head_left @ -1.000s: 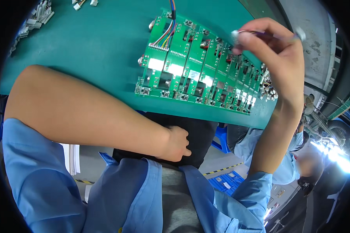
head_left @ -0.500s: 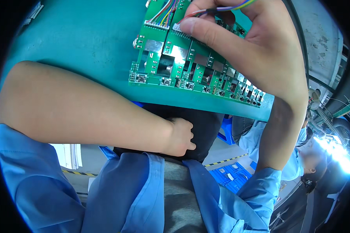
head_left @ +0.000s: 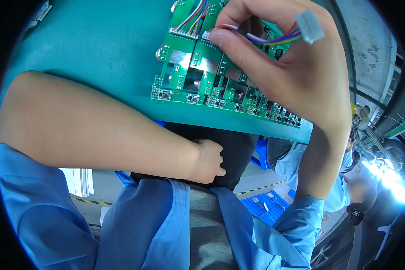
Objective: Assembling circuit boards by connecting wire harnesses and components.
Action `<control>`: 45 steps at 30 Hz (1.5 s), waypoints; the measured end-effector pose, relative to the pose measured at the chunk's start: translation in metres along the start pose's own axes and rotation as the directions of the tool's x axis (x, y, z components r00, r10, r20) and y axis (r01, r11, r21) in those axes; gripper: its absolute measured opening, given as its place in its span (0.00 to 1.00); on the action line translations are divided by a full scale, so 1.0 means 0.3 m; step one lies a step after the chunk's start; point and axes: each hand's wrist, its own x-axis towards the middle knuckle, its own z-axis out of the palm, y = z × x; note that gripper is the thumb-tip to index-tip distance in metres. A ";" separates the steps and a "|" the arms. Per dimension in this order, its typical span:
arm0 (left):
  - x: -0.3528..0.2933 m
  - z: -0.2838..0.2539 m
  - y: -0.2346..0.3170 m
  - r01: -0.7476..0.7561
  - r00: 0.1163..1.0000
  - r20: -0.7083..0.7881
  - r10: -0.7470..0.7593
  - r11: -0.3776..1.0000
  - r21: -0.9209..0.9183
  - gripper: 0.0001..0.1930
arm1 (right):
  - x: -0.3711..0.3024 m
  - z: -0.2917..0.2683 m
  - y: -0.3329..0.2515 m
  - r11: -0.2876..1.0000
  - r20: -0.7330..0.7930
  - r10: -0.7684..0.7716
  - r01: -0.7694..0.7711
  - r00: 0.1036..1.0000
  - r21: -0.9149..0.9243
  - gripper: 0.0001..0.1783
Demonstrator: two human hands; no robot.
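Observation:
My right hand [head_left: 274, 58] pinches a multicoloured wire harness [head_left: 267, 41] by its lower end. The white plug at that end meets a row of pins on a green circuit board [head_left: 207, 53]; whether it is fully seated I cannot tell. A loose white connector [head_left: 309, 27] on the other end sticks up over the back of my right hand. Left of it, another harness [head_left: 191, 20] sits in the neighbouring board. My left hand [head_left: 209, 161] rests on my dark-clothed lap, its fingers curled and the palm hidden.
The boards lie side by side along the near edge of a green work surface [head_left: 85, 49]. Some pale parts [head_left: 41, 13] lie at its far left. A person in a blue sleeve [head_left: 289, 162] sits at the right, near blue trays [head_left: 265, 204] on the floor.
The harness's loose end has swung into view, showing its white connector above my right hand. The boards and right hand have shifted slightly. My left hand stays put.

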 end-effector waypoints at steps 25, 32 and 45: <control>0.009 0.005 -0.010 -0.006 1.000 -0.003 0.006 1.000 0.001 0.10 | -0.006 0.086 -0.064 0.992 0.103 -0.120 0.123 0.987 -0.027 0.14; 0.009 0.006 -0.015 -0.009 0.998 -0.065 0.009 1.000 0.005 0.07 | -0.002 0.045 -0.041 0.990 0.080 -0.132 0.136 0.988 -0.049 0.18; 0.010 0.054 -0.011 -0.016 0.982 -0.189 0.020 1.000 0.027 0.07 | -0.014 -0.018 0.138 0.885 -0.402 -0.195 -0.016 0.894 -0.465 0.33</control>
